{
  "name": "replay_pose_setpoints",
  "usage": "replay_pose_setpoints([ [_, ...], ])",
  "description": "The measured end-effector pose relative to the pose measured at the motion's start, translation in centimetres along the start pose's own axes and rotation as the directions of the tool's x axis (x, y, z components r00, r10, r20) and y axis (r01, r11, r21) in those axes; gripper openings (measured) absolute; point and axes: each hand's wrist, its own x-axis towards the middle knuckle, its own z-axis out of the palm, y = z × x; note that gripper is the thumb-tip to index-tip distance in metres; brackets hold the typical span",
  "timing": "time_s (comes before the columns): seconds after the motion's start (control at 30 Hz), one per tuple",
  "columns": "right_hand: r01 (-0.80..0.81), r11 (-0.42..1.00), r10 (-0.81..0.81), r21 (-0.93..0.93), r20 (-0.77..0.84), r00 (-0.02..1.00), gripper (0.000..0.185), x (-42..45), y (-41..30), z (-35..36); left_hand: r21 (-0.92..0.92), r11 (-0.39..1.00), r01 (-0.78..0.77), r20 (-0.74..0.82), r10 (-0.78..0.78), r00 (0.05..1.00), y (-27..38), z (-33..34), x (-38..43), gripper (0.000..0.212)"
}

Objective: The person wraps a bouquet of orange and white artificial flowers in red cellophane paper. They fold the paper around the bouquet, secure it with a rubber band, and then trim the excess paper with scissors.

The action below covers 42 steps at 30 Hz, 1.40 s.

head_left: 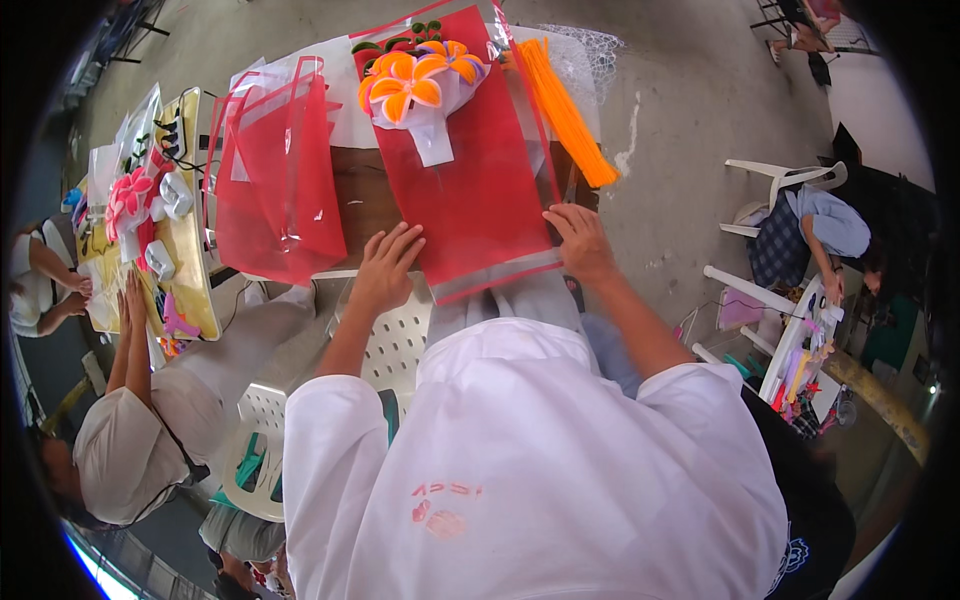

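Observation:
A red wrapping sheet with a clear, red-edged border (487, 202) lies before me, its near end hanging over the table edge toward my lap. My left hand (386, 274) touches its left edge, fingers slightly apart. At the lower right edge, my right hand (589, 240) grips the border between thumb and fingers. On the sheet's far part rests a bouquet of orange and purple fuzzy-wire flowers (407, 88) with green leaves. White paper (433, 144) wraps its stems. A bundle of orange pipe cleaners (566, 112) lies along the sheet's right side.
More red-edged wrapping sheets (281, 180) lie to the left on the brown table (358, 199). White netting (592, 56) hangs at the far edge. On the left, a person (142, 442) sits at a yellow table (196, 262) with pink flowers (129, 199) and a power strip (172, 135).

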Motion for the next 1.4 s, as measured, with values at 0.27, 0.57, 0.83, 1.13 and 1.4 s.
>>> replay_pose_setpoints([
  [0.27, 0.081, 0.995, -0.066, -0.055, 0.222, 0.973, 0.071, -1.8, 1.7, -0.5, 0.070, 0.990, -0.125, 0.057, 0.121, 0.991, -1.3, 0.4, -0.8, 0.069],
  [0.57, 0.076, 0.997, -0.077, 0.015, 0.311, 0.947, 0.085, -1.5, 2.4, -1.8, 0.072, 0.991, -0.116, -0.075, 0.121, 0.990, -0.7, 2.6, -0.9, 0.057],
  [0.83, 0.068, 0.997, -0.056, -0.028, 0.315, 0.948, 0.094, -2.1, 2.6, -1.5, 0.034, 0.997, -0.072, -0.119, 0.076, 0.990, -0.4, 3.1, -0.8, 0.054],
  [1.13, 0.052, 0.997, -0.034, -0.053, 0.283, 0.958, 0.101, -2.8, 3.4, -0.9, 0.024, 0.999, -0.048, -0.138, 0.051, 0.989, 0.1, 2.8, -0.6, 0.050],
  [1.4, 0.028, 1.000, -0.025, -0.009, 0.203, 0.979, 0.092, -3.3, 3.5, -1.4, -0.041, 0.998, -0.044, -0.124, 0.038, 0.992, 0.7, 2.0, -0.8, 0.056],
])
